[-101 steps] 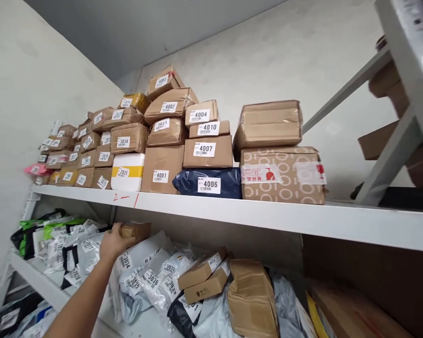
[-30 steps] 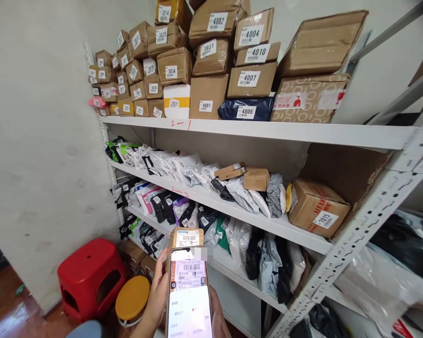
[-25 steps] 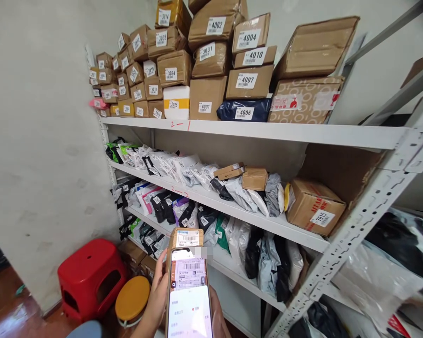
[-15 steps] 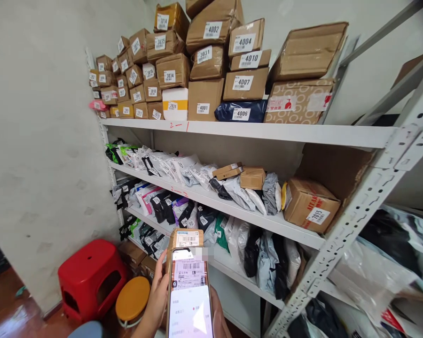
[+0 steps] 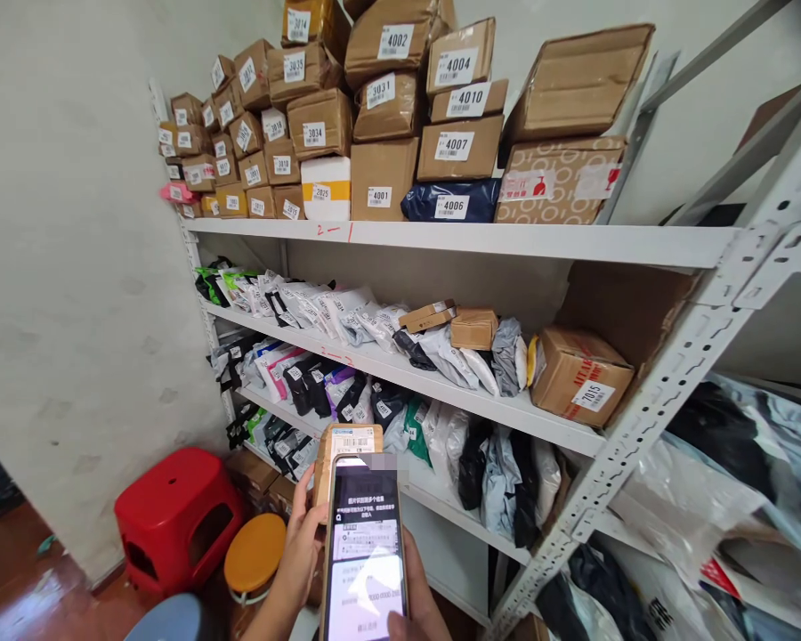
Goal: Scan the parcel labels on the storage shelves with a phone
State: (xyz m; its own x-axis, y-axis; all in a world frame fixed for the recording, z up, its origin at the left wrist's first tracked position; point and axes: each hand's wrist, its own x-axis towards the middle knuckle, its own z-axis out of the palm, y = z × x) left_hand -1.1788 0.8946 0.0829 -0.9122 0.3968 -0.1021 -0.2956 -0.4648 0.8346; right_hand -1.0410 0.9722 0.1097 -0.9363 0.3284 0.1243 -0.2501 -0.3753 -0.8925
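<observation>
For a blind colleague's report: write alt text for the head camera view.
The left hand holds a small cardboard parcel behind a smartphone held in the right hand. Beyond stands a white shelving rack packed with numbered boxes and mailer bags, with a red stool on the floor.

A white metal shelf rack (image 5: 481, 239) carried the parcels. Its top board bore stacked brown cartons (image 5: 380, 178) with numbered labels, a navy bag (image 5: 450, 201) at 12 o'clock among them. The middle board (image 5: 440, 392) held soft mailer bags (image 5: 320, 307) and small boxes (image 5: 473, 328); a carton (image 5: 578, 374) sat toward 3 o'clock. The floor (image 5: 33, 596) at 8 o'clock bore a red stool (image 5: 173, 512).
</observation>
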